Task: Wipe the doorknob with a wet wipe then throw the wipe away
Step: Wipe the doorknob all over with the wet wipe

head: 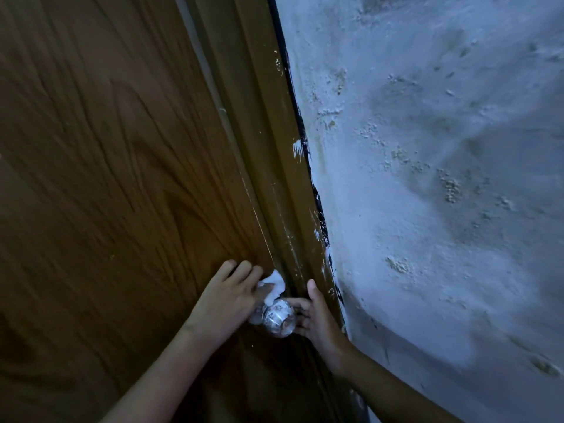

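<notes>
- Pressing a white wipe (59, 284) against the doorknob (279, 317), the left hand (227, 297) grasps it from the door (106, 178) side.
- Right hand (317, 315) curls its fingers around the knob, beside the frame (274, 178).
</notes>
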### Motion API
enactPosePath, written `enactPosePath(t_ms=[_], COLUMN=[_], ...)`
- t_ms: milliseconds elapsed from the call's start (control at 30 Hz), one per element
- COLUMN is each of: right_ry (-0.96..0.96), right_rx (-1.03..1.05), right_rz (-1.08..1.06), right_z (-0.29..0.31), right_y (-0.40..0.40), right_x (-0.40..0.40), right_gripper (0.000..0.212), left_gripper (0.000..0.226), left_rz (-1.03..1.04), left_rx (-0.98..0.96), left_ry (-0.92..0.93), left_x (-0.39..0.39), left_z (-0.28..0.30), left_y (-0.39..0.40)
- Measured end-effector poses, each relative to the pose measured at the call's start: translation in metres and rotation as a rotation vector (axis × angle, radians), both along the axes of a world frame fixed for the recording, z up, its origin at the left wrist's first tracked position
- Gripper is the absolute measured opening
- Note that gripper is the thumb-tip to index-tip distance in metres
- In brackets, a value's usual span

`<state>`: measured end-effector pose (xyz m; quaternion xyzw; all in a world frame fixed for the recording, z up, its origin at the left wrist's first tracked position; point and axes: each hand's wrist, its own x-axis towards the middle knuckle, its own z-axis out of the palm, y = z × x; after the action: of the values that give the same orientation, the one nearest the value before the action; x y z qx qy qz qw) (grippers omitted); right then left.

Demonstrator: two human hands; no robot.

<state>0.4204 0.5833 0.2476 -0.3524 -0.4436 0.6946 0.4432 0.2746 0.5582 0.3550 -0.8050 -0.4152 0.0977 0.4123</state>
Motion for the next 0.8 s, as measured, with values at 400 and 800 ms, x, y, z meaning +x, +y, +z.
enactPosePath(t_ms=[400, 800], right_ry=[0.008, 0.027], right_rx=[-0.023, -0.045], right_rz=[-0.013, -0.029], right_z=[0.002, 0.004], right_y=[-0.002, -0.002], right_x=[0.000, 0.001], right_gripper=[0.062, 0.065], left_gripper=[0.061, 0.033], left_rz=[0.068, -0.087], left_rx=[0.053, 0.214], left_ry=[-0.112, -0.189], left_x=[0.010, -0.039], left_z=[-0.015, -0.039], left_y=[-0.005, -0.029])
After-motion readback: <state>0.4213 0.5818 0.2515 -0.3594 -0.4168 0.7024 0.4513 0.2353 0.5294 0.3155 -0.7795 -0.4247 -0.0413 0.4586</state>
